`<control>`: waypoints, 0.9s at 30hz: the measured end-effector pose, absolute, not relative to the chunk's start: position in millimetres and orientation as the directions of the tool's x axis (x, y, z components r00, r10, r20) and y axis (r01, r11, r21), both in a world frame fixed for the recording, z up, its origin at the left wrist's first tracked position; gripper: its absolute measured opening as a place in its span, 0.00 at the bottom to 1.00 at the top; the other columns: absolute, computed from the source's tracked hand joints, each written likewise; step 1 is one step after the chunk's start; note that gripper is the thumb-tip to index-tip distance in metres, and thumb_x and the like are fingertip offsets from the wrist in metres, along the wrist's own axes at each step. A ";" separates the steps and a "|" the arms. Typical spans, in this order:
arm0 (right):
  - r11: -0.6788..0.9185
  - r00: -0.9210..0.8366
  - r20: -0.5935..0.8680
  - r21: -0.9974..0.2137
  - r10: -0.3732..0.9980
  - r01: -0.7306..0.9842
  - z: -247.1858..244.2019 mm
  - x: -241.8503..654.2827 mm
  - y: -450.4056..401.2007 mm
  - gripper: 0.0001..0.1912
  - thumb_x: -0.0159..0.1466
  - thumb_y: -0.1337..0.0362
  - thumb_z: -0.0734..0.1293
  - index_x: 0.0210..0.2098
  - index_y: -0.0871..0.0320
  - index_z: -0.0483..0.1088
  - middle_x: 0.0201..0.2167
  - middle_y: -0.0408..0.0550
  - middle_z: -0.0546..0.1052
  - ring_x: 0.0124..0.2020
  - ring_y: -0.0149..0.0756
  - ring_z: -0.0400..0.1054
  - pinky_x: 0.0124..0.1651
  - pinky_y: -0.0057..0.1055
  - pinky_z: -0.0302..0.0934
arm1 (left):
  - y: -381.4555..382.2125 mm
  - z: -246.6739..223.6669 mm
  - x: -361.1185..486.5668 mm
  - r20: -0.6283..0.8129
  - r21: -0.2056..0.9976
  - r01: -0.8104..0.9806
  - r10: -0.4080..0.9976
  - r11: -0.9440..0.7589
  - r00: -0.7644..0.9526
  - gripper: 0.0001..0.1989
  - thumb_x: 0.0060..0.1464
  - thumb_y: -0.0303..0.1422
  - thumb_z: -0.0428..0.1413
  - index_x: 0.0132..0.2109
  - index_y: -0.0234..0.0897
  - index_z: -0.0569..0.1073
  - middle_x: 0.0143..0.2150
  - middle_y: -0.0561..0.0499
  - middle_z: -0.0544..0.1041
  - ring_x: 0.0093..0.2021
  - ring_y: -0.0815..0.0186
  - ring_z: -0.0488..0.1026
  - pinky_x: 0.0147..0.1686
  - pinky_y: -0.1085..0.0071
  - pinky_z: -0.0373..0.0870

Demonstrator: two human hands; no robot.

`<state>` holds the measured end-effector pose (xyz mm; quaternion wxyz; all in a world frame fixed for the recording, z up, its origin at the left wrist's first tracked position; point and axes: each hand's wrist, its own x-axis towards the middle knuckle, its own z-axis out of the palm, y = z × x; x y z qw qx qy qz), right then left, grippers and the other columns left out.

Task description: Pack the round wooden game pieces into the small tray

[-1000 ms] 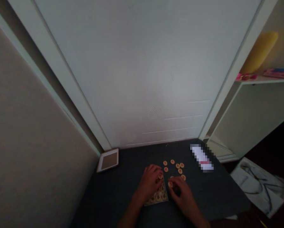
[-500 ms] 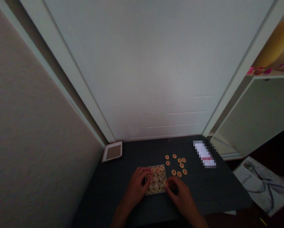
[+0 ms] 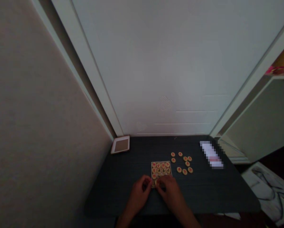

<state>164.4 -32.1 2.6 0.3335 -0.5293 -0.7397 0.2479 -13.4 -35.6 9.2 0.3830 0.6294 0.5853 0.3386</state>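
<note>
A shallow square box (image 3: 161,161) holds rows of round wooden xiangqi pieces (image 3: 158,165), with red and dark characters facing up. My right hand (image 3: 169,188) reaches over the box's near side and pinches a xiangqi piece (image 3: 156,182) by the near left corner. It hides part of the nearest rows. My left hand (image 3: 141,189) is at the same corner, its thumb and fingers curled together against the box's left edge. Whatever lies between those fingertips cannot be made out. The two hands' fingertips are close together.
Several loose red-marked pieces (image 3: 187,163) lie on the dark table (image 3: 123,177) to the right of the box. A framed tray or lid (image 3: 121,145) rests at the back left corner. A blurred-out pale object (image 3: 212,155) lies at the back right. A white panel (image 3: 142,95) rises behind.
My right hand has moved with the piece from the box's right edge to its near left corner. My left hand has drawn back from the top pieces to that corner. The view has shifted slightly.
</note>
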 end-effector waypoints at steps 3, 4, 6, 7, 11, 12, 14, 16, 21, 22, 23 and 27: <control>0.340 -0.220 0.259 -0.702 0.940 0.626 0.8 161.2 -30.7 0.04 0.64 0.69 0.69 0.35 0.54 0.74 0.35 0.45 0.79 0.41 0.43 0.72 0.48 0.38 0.64 | -34.3 8.8 -13.2 -0.027 0.894 0.447 0.995 -0.020 0.099 0.11 0.62 0.41 0.53 0.39 0.40 0.74 0.34 0.51 0.80 0.35 0.63 0.76 0.37 0.71 0.71; 0.348 -0.223 0.268 -0.699 0.937 0.625 0.5 160.2 -30.8 0.04 0.64 0.70 0.69 0.35 0.54 0.74 0.34 0.45 0.79 0.40 0.42 0.72 0.47 0.37 0.64 | -34.1 8.4 -13.2 -0.026 0.898 0.440 0.994 -0.022 0.104 0.10 0.62 0.41 0.54 0.39 0.40 0.74 0.34 0.51 0.80 0.35 0.63 0.76 0.38 0.71 0.71; 0.368 -0.233 0.285 -0.697 0.930 0.615 0.5 158.6 -32.0 0.05 0.64 0.70 0.69 0.35 0.54 0.75 0.35 0.45 0.79 0.40 0.42 0.72 0.48 0.37 0.64 | -33.9 7.2 -13.1 -0.024 0.902 0.431 0.994 -0.025 0.108 0.10 0.62 0.40 0.54 0.39 0.39 0.74 0.35 0.51 0.81 0.36 0.63 0.77 0.39 0.71 0.71; 0.379 -0.242 0.292 -0.697 0.925 0.609 0.6 158.1 -33.0 0.05 0.64 0.70 0.68 0.36 0.53 0.75 0.35 0.44 0.79 0.41 0.42 0.73 0.48 0.38 0.64 | -33.8 6.4 -13.2 -0.025 0.904 0.428 0.994 -0.024 0.108 0.10 0.62 0.40 0.54 0.39 0.39 0.74 0.35 0.51 0.80 0.36 0.63 0.77 0.39 0.71 0.71; 0.424 -0.284 0.314 -0.687 0.906 0.590 0.8 161.5 -36.1 0.11 0.64 0.73 0.66 0.40 0.52 0.75 0.38 0.45 0.80 0.43 0.41 0.73 0.51 0.39 0.64 | -32.0 4.2 -13.9 -0.028 0.901 0.433 0.995 -0.016 0.093 0.11 0.62 0.41 0.53 0.38 0.39 0.74 0.34 0.50 0.80 0.36 0.62 0.77 0.38 0.70 0.71; 0.430 -0.283 0.323 -0.683 0.903 0.591 0.3 163.9 -36.0 0.12 0.64 0.74 0.65 0.41 0.52 0.75 0.39 0.45 0.80 0.43 0.42 0.73 0.51 0.39 0.65 | -31.0 4.3 -13.9 -0.023 0.899 0.438 0.996 -0.018 0.087 0.11 0.62 0.41 0.53 0.38 0.39 0.74 0.34 0.50 0.80 0.36 0.62 0.77 0.38 0.70 0.71; 0.433 -0.263 0.345 -0.674 0.901 0.599 -1.3 170.1 -34.6 0.15 0.64 0.76 0.64 0.43 0.52 0.75 0.39 0.46 0.80 0.44 0.42 0.73 0.50 0.39 0.66 | -28.5 5.4 -13.1 -0.005 0.890 0.456 0.998 -0.026 0.066 0.11 0.61 0.42 0.53 0.38 0.40 0.74 0.34 0.51 0.80 0.35 0.62 0.77 0.38 0.70 0.71; 0.430 -0.239 0.363 -0.668 0.901 0.608 -2.8 177.5 -31.7 0.16 0.64 0.76 0.62 0.44 0.52 0.75 0.39 0.47 0.80 0.43 0.42 0.73 0.49 0.39 0.67 | -25.1 7.2 -11.1 0.017 0.873 0.487 0.999 -0.034 0.038 0.11 0.61 0.42 0.54 0.38 0.40 0.74 0.33 0.51 0.79 0.35 0.62 0.76 0.38 0.69 0.71; 0.390 -0.176 0.369 -0.656 0.912 0.646 -1.9 200.8 -21.6 0.15 0.66 0.74 0.61 0.46 0.53 0.74 0.40 0.48 0.79 0.44 0.43 0.73 0.51 0.43 0.67 | -14.9 7.8 -3.3 0.116 0.804 0.591 0.992 -0.069 -0.043 0.10 0.59 0.42 0.55 0.36 0.40 0.72 0.33 0.51 0.77 0.34 0.62 0.76 0.39 0.67 0.71; 0.374 -0.155 0.370 -0.651 0.916 0.660 -1.3 207.1 -19.4 0.14 0.66 0.73 0.61 0.46 0.53 0.74 0.41 0.49 0.79 0.45 0.44 0.73 0.51 0.43 0.67 | -13.2 6.5 -2.1 0.139 0.790 0.609 0.989 -0.077 -0.055 0.10 0.59 0.42 0.55 0.36 0.40 0.72 0.33 0.51 0.76 0.35 0.61 0.76 0.39 0.67 0.71; 0.359 -0.133 0.372 -0.646 0.919 0.673 -0.9 214.2 -17.2 0.13 0.67 0.72 0.61 0.45 0.53 0.74 0.41 0.49 0.79 0.45 0.44 0.73 0.51 0.44 0.67 | -11.9 4.8 -1.3 0.158 0.776 0.625 0.986 -0.085 -0.062 0.10 0.59 0.42 0.55 0.37 0.40 0.72 0.34 0.50 0.76 0.36 0.61 0.76 0.39 0.66 0.72; 0.331 -0.069 0.407 -0.620 0.911 0.712 -3.4 247.3 -10.3 0.12 0.68 0.69 0.61 0.47 0.53 0.73 0.42 0.50 0.79 0.46 0.45 0.73 0.52 0.45 0.67 | -10.2 -3.9 -2.6 0.183 0.746 0.657 0.982 -0.105 -0.051 0.09 0.58 0.41 0.56 0.37 0.41 0.71 0.35 0.50 0.75 0.37 0.59 0.76 0.40 0.64 0.72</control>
